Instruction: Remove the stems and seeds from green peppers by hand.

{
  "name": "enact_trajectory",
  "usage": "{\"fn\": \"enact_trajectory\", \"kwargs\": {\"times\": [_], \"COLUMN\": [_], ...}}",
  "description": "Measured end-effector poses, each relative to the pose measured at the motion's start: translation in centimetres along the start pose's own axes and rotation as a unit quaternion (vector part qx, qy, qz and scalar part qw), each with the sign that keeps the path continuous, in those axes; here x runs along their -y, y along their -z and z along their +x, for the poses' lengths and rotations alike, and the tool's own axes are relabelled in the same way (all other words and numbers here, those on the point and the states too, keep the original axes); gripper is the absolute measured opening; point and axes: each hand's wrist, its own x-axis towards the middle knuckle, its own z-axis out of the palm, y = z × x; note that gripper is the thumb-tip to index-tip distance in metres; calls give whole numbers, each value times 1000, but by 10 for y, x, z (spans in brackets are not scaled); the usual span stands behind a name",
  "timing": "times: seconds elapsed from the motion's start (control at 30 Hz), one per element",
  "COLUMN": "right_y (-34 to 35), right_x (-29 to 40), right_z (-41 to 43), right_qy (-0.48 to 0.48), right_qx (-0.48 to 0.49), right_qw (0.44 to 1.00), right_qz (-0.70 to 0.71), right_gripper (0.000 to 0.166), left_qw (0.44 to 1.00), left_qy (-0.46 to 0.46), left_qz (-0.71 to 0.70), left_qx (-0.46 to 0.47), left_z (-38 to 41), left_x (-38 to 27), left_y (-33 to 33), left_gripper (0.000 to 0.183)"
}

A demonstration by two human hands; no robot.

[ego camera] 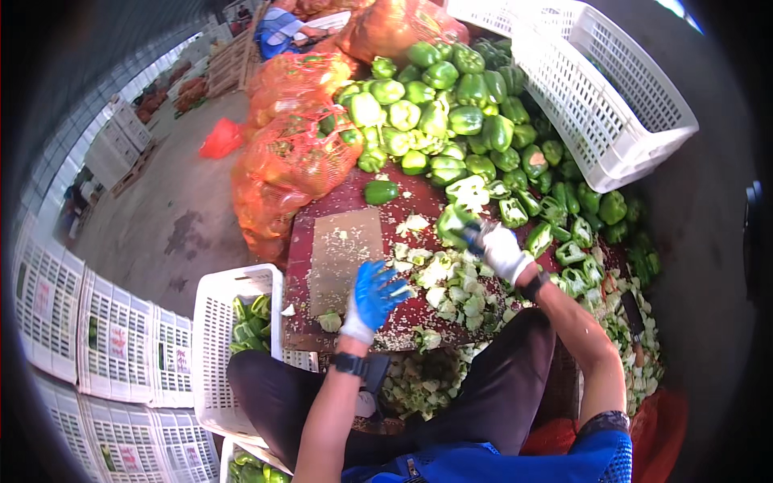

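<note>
My left hand (pixel 375 297), in a blue-coated glove with a white cuff, is open with fingers spread over the near left of a dark red board (pixel 423 193). Nothing is in it. Farther right, my right hand (pixel 502 249) wears a mostly white glove. Its dark blue fingers are blurred and closed at a green bell pepper piece (pixel 453 223), also blurred. Pale pepper cores (pixel 462 296) and scattered seeds lie between my hands. Cut pepper halves (pixel 570 252) lie right of my right hand. A whole bell pepper (pixel 381 192) sits near a brown rectangular patch (pixel 347 259) on the board.
Whole peppers (pixel 447 115) are heaped at the back, beside orange mesh sacks (pixel 296 163). A white plastic crate (pixel 604 115) stands at back right. Another crate (pixel 238 278), holding peppers, is left of my knee. A knife (pixel 634 317) lies at right. Another person (pixel 281 30) sits farther back.
</note>
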Motion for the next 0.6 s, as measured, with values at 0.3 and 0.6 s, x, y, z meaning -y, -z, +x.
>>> {"fn": "enact_trajectory", "kwargs": {"times": [0.3,0.6], "right_y": [-36,-95], "right_x": [88,77], "right_z": [-34,-44], "right_qy": [214,78], "right_qx": [18,121], "right_qw": [965,966], "right_qz": [-152,215], "right_gripper": [45,45], "left_qw": [988,942], "left_qy": [-50,-279], "left_qz": [-104,186], "left_qx": [105,17], "left_z": [6,-27], "left_x": [10,12], "left_y": [-38,-53], "left_gripper": [39,47]}}
